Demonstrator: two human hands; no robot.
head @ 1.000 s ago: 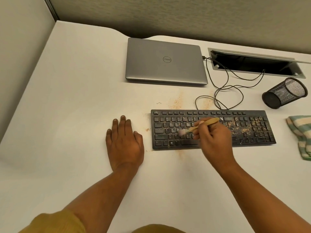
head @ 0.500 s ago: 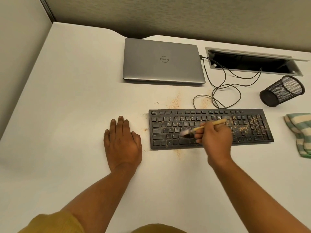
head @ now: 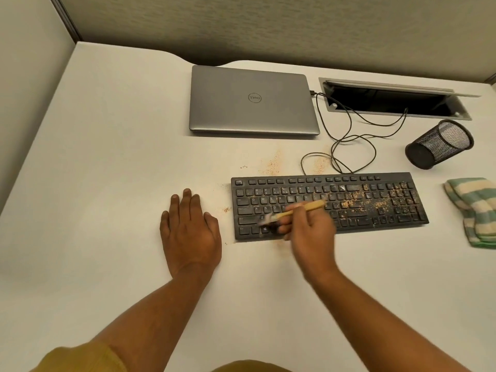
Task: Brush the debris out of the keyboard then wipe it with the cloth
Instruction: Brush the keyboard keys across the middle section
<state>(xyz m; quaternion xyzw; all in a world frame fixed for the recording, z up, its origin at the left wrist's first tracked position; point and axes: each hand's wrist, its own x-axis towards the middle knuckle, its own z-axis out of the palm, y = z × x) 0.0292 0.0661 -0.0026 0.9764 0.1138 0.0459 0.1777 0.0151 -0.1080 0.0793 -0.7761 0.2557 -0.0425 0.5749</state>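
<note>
A black keyboard (head: 375, 200) lies on the white desk (head: 107, 157), with tan crumbs scattered mostly over its right half. My right hand (head: 308, 232) grips a small brush (head: 308, 206) by its wooden handle. The blurred bristles touch the keys near the lower left corner of the keyboard. My left hand (head: 190, 232) lies flat on the desk just left of the keyboard, palm down, holding nothing. A green and cream striped cloth (head: 475, 210) is folded on the desk to the right of the keyboard.
A shut silver laptop (head: 252, 100) sits behind the keyboard. Black cables (head: 349, 140) loop between them toward an open cable hatch (head: 394, 99). A black mesh pen cup (head: 440, 143) lies on its side at right. Crumbs (head: 272, 163) dot the desk around the keyboard.
My right hand has swept the brush leftward and toward the front edge, from the keyboard's middle to its lower left keys. My left hand has stayed flat.
</note>
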